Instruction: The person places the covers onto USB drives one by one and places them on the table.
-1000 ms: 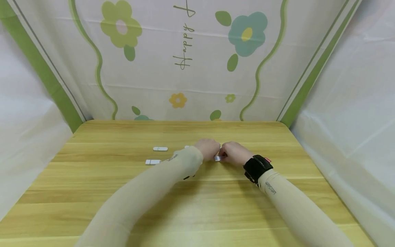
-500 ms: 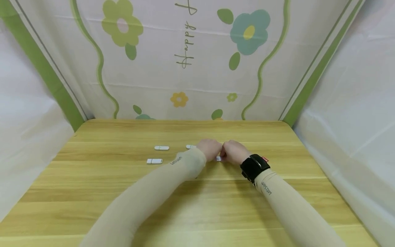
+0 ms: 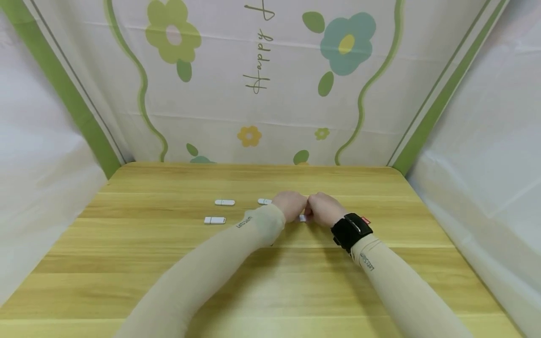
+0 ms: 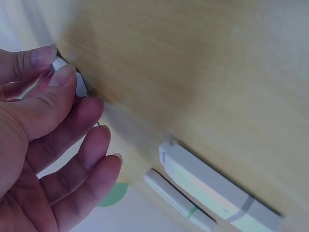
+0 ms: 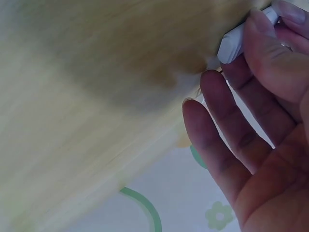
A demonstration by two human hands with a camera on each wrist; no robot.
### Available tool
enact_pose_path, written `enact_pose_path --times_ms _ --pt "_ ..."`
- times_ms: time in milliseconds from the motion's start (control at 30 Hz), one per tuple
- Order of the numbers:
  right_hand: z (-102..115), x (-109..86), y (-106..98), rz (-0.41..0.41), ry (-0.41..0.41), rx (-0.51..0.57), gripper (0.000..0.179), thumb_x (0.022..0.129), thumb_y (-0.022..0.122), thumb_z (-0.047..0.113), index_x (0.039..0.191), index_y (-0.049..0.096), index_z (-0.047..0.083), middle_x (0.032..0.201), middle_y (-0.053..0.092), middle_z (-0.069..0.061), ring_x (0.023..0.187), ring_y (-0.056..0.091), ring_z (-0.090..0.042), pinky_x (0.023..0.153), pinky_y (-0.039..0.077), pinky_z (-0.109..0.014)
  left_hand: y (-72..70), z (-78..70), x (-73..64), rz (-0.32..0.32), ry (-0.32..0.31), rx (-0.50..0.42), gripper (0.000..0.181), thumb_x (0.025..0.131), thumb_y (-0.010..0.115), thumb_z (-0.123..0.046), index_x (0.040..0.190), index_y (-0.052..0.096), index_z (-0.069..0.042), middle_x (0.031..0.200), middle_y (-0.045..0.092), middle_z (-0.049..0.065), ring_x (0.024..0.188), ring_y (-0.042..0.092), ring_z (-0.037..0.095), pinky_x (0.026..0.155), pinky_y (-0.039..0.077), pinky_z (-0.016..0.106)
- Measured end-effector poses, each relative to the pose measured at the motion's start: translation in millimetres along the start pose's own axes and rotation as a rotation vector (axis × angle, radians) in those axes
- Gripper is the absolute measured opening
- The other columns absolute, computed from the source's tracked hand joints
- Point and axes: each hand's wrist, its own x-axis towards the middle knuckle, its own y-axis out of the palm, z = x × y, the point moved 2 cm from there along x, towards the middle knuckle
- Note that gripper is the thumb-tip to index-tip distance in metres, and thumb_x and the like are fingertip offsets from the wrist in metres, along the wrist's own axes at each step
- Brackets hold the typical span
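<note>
A small white USB stick (image 3: 302,218) sits between both hands, mostly covered by fingers in the head view. My left hand (image 3: 290,204) pinches one end of it between thumb and forefinger; in the left wrist view the white stick (image 4: 81,86) pokes out past the thumb, and the other fingers are loosely bent. At the opposite end, my right hand (image 3: 325,209) pinches it too. The right wrist view has the blunt end of the stick (image 5: 234,44) sticking out beside the right thumb. Whether the stick is in one piece cannot be seen.
Left of the hands on the wooden table (image 3: 262,281) lie a squarish white USB stick (image 3: 215,220) and a rounded one (image 3: 225,203). Another rounded stick (image 3: 265,201) is partly behind the left hand. A flowered cloth (image 3: 228,103) hangs beyond the table's far edge.
Both hands stay together at the stick, with slightly less of it showing between them than a second ago. The whole head view has shifted a little.
</note>
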Motion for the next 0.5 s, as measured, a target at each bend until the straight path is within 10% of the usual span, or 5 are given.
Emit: enact_pose_path --times_ms 500 --pt "4.8 -0.9 -2.3 0.001 -0.001 -0.012 0.01 0.079 0.081 0.001 0.077 0.074 0.009 0.076 0.07 0.001 0.072 0.064 -0.013 0.073 0.056 -0.033 -2.1 -1.6 -5.3 -0.012 -0.006 -0.052 0.009 0.09 0.074 -0.015 0.099 0.072 -0.016 0.092 0.07 -0.001 0.074 0.057 0.01 0.066 0.052 0.025"
